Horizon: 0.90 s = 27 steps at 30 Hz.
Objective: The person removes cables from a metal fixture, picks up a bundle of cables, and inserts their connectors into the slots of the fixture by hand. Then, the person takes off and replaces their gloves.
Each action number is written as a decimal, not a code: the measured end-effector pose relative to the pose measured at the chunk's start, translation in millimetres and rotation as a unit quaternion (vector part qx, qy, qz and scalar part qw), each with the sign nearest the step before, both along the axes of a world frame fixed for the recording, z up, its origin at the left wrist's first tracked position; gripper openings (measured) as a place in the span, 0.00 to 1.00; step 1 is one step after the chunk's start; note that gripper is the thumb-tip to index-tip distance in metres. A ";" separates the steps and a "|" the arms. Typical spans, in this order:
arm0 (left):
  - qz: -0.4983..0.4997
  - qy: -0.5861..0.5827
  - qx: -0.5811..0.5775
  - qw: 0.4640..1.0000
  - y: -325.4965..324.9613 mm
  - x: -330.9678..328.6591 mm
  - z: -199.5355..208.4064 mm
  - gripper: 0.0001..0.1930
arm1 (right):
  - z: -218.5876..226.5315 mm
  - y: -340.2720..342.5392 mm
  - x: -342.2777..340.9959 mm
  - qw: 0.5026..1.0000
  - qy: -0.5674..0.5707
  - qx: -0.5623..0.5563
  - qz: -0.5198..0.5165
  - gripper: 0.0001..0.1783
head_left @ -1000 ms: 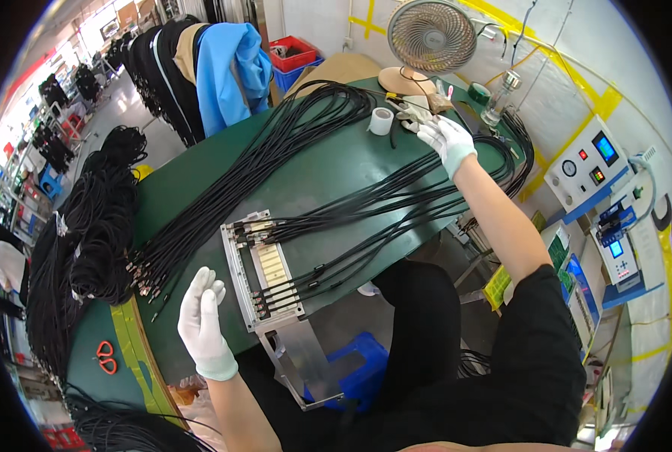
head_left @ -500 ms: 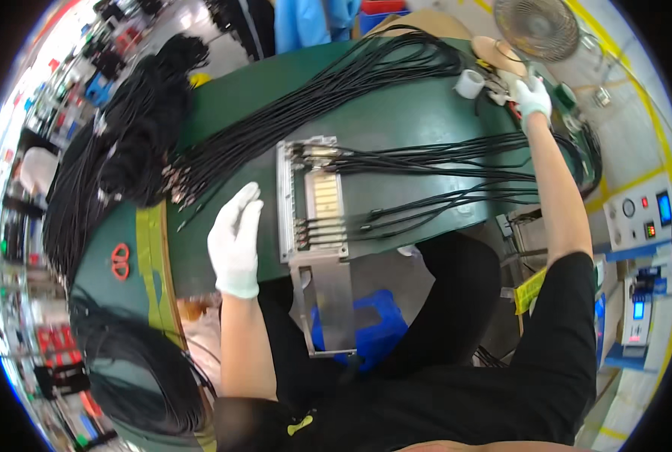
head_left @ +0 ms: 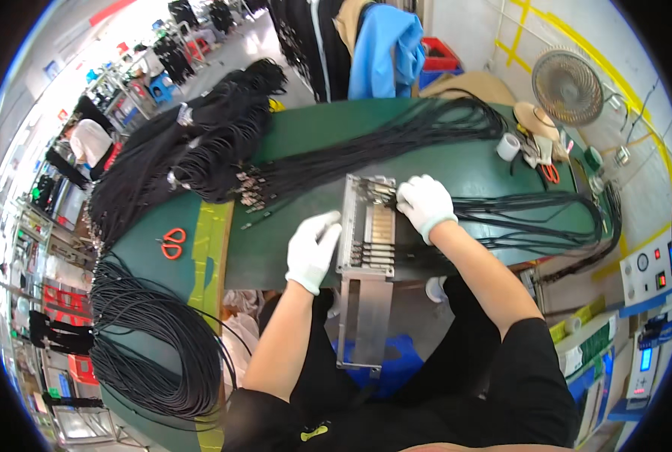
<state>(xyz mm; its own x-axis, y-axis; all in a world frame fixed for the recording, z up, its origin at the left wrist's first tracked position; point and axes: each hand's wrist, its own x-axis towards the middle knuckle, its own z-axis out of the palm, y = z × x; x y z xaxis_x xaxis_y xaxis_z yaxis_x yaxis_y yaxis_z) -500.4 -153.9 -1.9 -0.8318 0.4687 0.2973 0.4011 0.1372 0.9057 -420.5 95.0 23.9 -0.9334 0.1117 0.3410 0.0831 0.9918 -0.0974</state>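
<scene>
A metal fixture (head_left: 345, 226) with a row of slots lies at the table's front edge, its hinged metal plate (head_left: 366, 324) hanging over my lap. Connector ends of black cables (head_left: 516, 202) sit in its upper and lower slots, and pale slots show between. My white-gloved left hand (head_left: 312, 252) is just left of the fixture, thumb apart from the fingers, holding nothing visible. Over the cables at the fixture's upper right is my gloved right hand (head_left: 426, 203), fingers curled; whatever they hold is hidden.
Loose black cables (head_left: 366, 147) stretch across the green table (head_left: 298, 196). More bundles (head_left: 163, 361) lie at left, near red-handled scissors (head_left: 172, 243). At far right are a white tape roll (head_left: 508, 147), red-handled tool (head_left: 550, 173) and fan (head_left: 568, 87).
My right hand has come back from the tools at the far right to the fixture. My left hand remains beside the fixture's left side. The view has shifted, showing more beyond the table.
</scene>
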 end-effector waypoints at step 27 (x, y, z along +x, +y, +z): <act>-0.035 0.175 0.034 0.983 20.0 12.1 22.5 0.06 | 17.1 -28.4 21.8 0.973 -0.035 -0.170 0.154 0.11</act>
